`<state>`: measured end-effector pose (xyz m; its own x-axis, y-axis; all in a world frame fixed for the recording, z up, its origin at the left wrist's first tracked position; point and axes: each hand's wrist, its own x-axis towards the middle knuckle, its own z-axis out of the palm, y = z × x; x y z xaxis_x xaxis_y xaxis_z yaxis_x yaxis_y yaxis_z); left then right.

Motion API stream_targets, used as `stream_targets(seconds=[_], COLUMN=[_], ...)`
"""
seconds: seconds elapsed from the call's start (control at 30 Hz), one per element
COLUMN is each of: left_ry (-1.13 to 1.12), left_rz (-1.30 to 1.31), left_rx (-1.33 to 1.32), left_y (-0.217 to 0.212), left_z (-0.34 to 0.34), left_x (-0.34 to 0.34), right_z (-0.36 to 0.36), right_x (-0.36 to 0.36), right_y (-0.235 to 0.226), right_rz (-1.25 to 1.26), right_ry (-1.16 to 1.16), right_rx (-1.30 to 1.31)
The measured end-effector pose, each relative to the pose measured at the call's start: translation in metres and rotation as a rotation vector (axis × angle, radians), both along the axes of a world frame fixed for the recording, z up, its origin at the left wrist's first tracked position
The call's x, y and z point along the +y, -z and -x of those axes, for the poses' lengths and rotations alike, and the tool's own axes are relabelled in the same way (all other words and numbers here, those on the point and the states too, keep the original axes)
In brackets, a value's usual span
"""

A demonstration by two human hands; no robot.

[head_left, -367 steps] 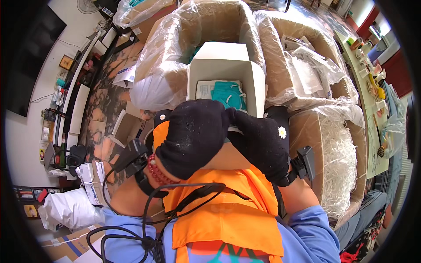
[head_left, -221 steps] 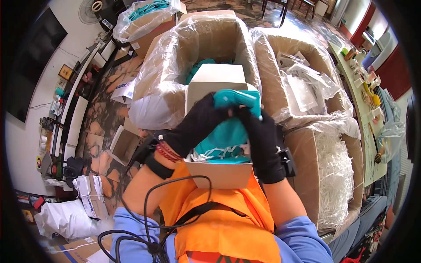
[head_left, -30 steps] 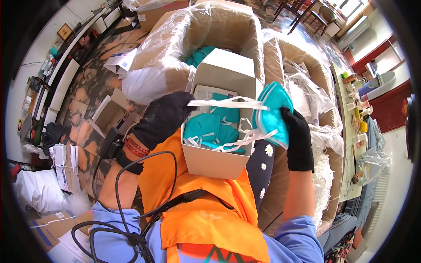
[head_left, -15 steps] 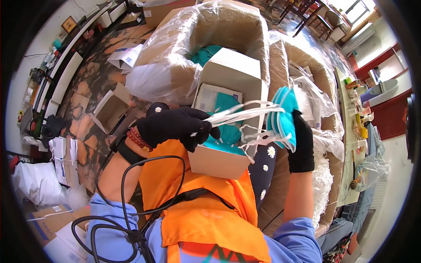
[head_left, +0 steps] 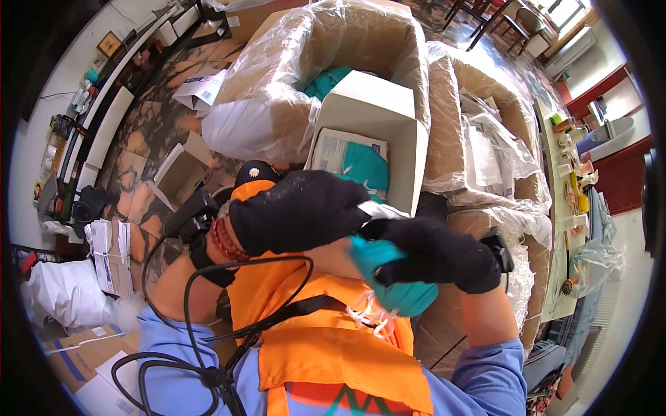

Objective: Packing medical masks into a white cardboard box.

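Left hand & right hand gripping 1 teal mask, 1 white box behind.

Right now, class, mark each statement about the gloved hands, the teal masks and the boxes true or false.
1. Both hands wear black gloves. True: left hand, right hand.
2. The right hand grips a teal face mask. True.
3. The small white cardboard box is shut. False: it is open, with teal masks inside.
4. The big cardboard cartons are lined with red cloth. False: clear plastic lines them.
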<state>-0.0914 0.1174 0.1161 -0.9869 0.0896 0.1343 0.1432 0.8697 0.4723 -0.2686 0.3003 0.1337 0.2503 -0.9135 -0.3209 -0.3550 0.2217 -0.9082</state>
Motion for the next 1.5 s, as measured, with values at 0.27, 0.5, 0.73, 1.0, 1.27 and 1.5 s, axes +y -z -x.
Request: stream_targets(seconds=[0.27,0.5,0.73,1.0,1.27,1.5], left_ry=[-0.284,-0.181,0.241,-0.076,-0.192,-0.302], left_rz=[-0.299,-1.425,-0.818,-1.038,-1.174,-1.350], left_rx=[0.018,-0.097,-0.079,-0.416,-0.089,-0.012], left_y=[0.040,0.069,0.019,0.048,0.031,0.056], left_z=[-0.018,-0.014,-0.051,-0.068,-0.024,-0.017], left_x=[0.029,0.072,0.047,0.038,0.057,0.076], right_z=[0.000,-0.047,-0.061,-0.048,-0.061,-0.059], right_x=[0.012,0.056,0.073,0.081,0.022,0.025], right_y=[0.025,0.066,-0.031,0.000,0.034,0.060], right_rz=[0.367,0.323,-0.306,-0.101,0.471,0.535], right_ry=[0.129,0.878,0.924,1.165,1.038,1.025], right_rx=[-0.098,-0.620,-0.558,-0.905,-0.819,-0.577])
